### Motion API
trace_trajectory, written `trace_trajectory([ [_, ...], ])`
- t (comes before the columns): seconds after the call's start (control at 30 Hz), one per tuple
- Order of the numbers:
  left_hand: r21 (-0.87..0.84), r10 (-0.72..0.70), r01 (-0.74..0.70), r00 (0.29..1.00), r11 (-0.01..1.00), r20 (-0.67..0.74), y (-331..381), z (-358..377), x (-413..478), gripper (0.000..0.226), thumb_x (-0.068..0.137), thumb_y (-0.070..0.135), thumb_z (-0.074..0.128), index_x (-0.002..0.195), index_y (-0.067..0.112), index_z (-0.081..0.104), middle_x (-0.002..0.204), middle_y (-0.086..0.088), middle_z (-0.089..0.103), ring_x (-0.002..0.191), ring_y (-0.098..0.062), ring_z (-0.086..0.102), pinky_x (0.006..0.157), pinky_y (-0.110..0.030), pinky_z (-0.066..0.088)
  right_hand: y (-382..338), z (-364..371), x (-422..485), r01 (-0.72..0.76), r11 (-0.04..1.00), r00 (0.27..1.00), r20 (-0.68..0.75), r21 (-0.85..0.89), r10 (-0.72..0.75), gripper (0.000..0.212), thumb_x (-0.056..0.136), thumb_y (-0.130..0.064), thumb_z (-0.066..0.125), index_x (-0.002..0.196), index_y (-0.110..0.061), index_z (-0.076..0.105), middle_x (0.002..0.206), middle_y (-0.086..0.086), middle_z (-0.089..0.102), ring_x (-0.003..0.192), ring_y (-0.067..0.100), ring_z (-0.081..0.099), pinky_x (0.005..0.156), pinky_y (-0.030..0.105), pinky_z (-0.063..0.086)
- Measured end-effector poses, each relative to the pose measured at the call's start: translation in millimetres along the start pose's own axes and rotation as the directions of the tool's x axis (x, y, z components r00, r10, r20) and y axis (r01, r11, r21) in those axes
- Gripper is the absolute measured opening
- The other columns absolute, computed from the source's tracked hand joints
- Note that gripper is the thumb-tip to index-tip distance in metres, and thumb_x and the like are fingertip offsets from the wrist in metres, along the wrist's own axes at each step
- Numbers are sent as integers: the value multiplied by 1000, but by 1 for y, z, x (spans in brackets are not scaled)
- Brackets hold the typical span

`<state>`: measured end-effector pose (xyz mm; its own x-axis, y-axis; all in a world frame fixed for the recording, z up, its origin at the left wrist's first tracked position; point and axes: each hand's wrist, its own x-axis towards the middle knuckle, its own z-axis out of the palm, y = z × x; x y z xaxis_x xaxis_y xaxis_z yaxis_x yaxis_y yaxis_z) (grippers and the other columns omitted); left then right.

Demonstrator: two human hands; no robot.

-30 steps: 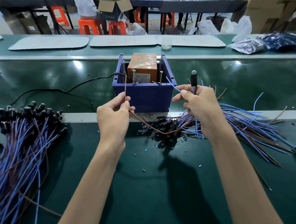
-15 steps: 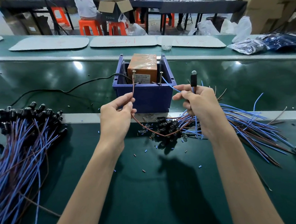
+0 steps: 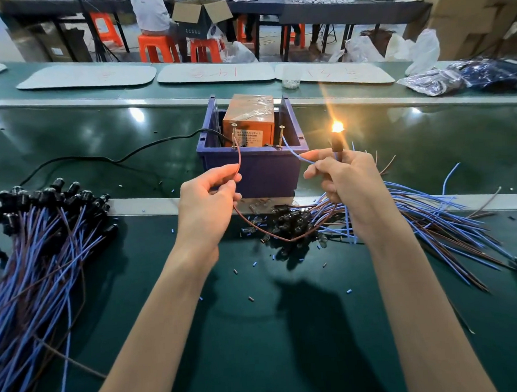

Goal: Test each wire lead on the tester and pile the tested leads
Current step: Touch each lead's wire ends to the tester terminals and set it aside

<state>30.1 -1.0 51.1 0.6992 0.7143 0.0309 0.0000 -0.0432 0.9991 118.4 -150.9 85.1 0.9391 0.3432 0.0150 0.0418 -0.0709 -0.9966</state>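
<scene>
One orange tester (image 3: 248,120) deep inside the open purple plastic bin (image 3: 259,173)

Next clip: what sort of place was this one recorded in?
Most likely a small electronics factory line: a long green conveyor belt, heaps of wire leads beside a tester in a blue bin, and benches, cartons and orange stools behind.

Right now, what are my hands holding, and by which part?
The left hand pinches the lead's thin brown wire near its free end. The right hand pinches its thin blue wire and grips the black socket of the glowing bulb.
</scene>
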Motion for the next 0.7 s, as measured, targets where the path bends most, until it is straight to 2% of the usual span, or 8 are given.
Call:
trace_trajectory([
  [0.43, -4, -1, 1, 1000, 1000, 5, -1, 1, 0, 30, 94, 1, 52, 112, 19, 69, 91, 10, 68, 54, 8, 53, 56, -7, 44, 0, 0, 1, 7, 1000, 1000, 14, 6, -7, 27, 93, 1, 45, 88, -12, 68, 60, -6, 64, 38, -5, 48, 38, 7, 30],
  [0.7, 7, 3, -3, 1000, 1000, 4, -1, 0, 1, 30, 94, 1, 52, 109, 21, 69, 89, 11, 68, 53, 8, 53, 56, -8, 47, -1, -1, 0, -6, 1000, 1000, 12, 0, 6, 26, 94, 0, 44, 91, -10, 68, 65, -2, 64, 37, -3, 44, 38, 8, 29],
])
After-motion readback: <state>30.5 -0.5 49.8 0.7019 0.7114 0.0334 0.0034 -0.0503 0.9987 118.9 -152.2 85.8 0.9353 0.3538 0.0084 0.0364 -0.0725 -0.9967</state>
